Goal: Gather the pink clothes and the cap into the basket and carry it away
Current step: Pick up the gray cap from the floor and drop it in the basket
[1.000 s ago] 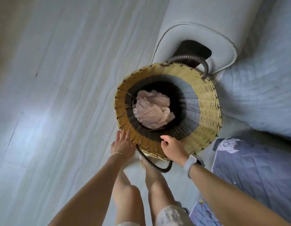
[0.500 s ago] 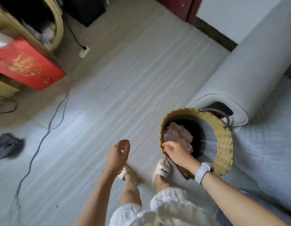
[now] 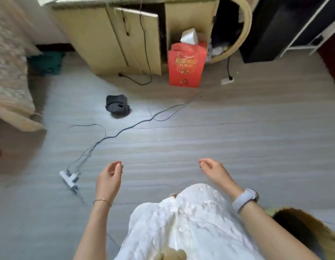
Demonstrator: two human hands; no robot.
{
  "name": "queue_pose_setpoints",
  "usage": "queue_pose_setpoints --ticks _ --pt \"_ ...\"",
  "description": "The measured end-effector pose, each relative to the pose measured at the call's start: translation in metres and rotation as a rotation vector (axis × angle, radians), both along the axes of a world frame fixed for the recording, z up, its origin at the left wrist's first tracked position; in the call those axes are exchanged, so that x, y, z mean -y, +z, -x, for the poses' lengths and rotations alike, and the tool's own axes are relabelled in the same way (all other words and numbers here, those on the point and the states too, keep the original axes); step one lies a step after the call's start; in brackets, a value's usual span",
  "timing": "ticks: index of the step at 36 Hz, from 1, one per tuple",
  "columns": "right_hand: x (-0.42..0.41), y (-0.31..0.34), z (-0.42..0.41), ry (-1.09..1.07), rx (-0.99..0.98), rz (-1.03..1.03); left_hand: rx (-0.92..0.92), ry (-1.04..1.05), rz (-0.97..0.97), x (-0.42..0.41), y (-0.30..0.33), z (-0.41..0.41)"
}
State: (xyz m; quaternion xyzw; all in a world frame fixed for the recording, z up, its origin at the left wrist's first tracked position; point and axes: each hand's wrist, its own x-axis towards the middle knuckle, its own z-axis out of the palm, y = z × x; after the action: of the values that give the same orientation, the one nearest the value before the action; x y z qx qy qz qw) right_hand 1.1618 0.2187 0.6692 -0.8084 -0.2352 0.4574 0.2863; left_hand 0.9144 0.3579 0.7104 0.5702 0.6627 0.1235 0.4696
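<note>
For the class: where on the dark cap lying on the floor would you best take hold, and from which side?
Probably from above, pinching the raised crumpled top of the dark cap: it lies slumped on bare floor, with no brim clearly visible. The left hand is nearer and empty.

The only lettering in view is on the red paper gift bag standing against the cabinet: a gold emblem with characters across its front and a small gold mark near its bottom edge. The picture is too blurred to read any of the characters. Nothing else carries legible text.
</note>
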Motion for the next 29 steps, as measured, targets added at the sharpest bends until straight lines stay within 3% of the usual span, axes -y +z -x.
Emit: queue_pose_setpoints --ticks 12,17,25,29 --pt "-0.202 -0.011 0.029 0.216 -0.049 0.031 0.037 0.297 0.151 -0.106 -0.038 0.027" --pt "-0.309 -0.035 0.031 0.272 -0.051 0.069 -0.005 0.331 0.173 -0.198 -0.053 0.017" --pt "-0.504 -0.04 0.04 0.691 0.084 0.193 -0.085 0.286 0.19 -0.376 -0.052 0.01" --pt "-0.591 -0.042 0.045 0.748 0.128 0.2 -0.085 0.295 0.19 -0.448 -0.061 0.017"
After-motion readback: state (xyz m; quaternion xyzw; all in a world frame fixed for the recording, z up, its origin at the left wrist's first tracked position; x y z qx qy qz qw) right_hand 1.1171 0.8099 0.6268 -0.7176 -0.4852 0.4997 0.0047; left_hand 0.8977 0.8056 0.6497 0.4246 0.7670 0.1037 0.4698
